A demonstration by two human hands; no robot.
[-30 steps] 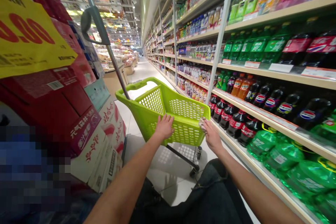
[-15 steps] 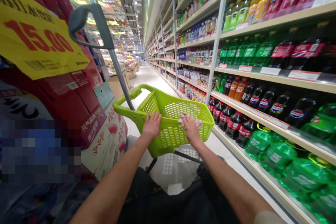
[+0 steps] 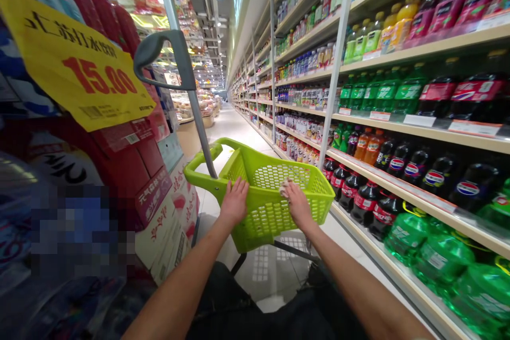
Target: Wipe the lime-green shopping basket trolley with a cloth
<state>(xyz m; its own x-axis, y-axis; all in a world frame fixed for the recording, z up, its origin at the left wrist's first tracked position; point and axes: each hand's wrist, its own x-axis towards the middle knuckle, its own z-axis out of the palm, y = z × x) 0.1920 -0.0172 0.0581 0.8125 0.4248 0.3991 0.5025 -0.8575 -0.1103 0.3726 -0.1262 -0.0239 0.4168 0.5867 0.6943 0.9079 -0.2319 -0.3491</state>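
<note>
A lime-green shopping cart basket (image 3: 255,223) with perforated walls stands in front of my knees, its side toward me. My left hand (image 3: 235,201) lies against the near side wall, by the child-seat end, fingers stretched up to the rim; it holds no loose thing. Bunched under the fingers of my right hand (image 3: 298,203) is a pale, crumpled cloth (image 3: 284,187), pressed to the top edge of the same wall farther right. Part of the cloth is hidden by that hand. A grey metal pole (image 3: 201,127) with a dark grey looped handle (image 3: 185,61) rises at the cart's left end.
Shelves of bottled drinks (image 3: 398,90) line the right side, with large green bottles (image 3: 442,255) low down near my right arm. Stacked drink cartons (image 3: 163,234) and a yellow price sign (image 3: 91,74) stand close on the left. A pale tiled aisle (image 3: 229,122) runs ahead.
My right hand has shifted slightly left along the rim relative to the basket, and less of the cloth shows. The left hand stays on the wall. The whole view has shifted slightly.
</note>
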